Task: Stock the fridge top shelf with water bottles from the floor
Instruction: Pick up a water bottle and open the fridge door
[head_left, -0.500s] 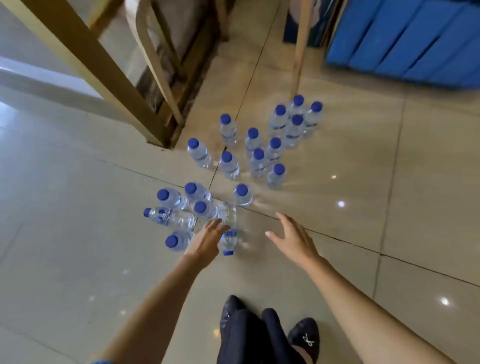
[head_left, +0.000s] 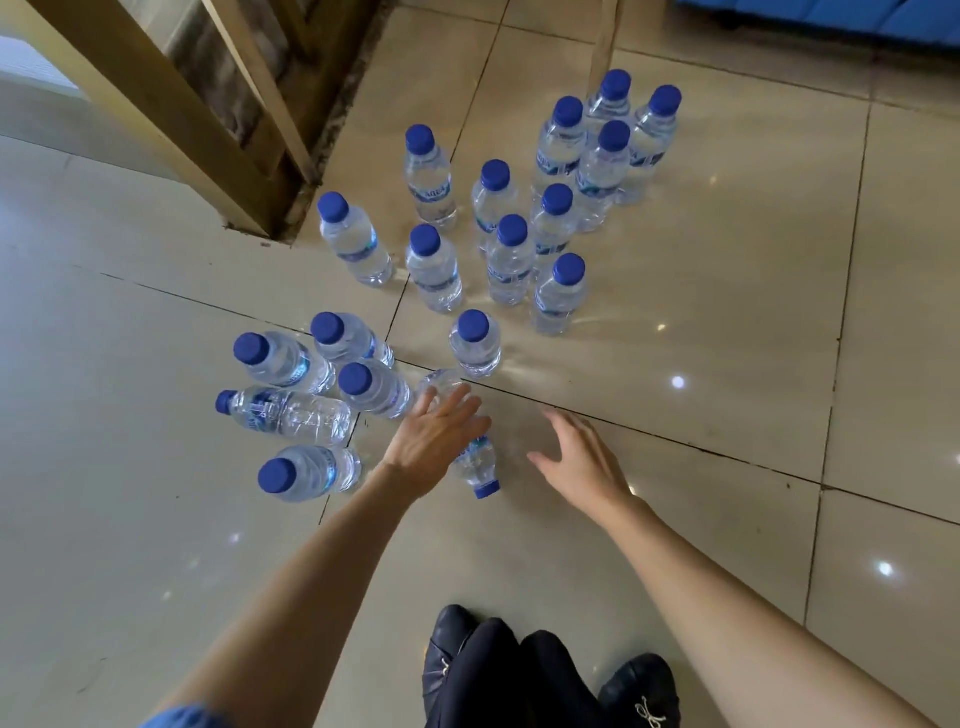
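Head view: glossy beige tiled floor (head_left: 727, 364)

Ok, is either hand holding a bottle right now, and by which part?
Nothing is gripped. The left hand is spread over the middle of the lying bottle; the right hand is empty.

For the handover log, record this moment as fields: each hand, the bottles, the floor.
left hand: left hand open, fingers straight, over the toppled clear plastic bottle, whose blue cap points toward the person; contact unclear
right hand: right hand open, holds nothing, above bare tile
second toppled bottle: second toppled bottle lies on its side, cap pointing left
standing bottles: the rest upright, nearest standing bottle just beyond the left hand
floor: glossy beige tiled floor
fridge: not in view
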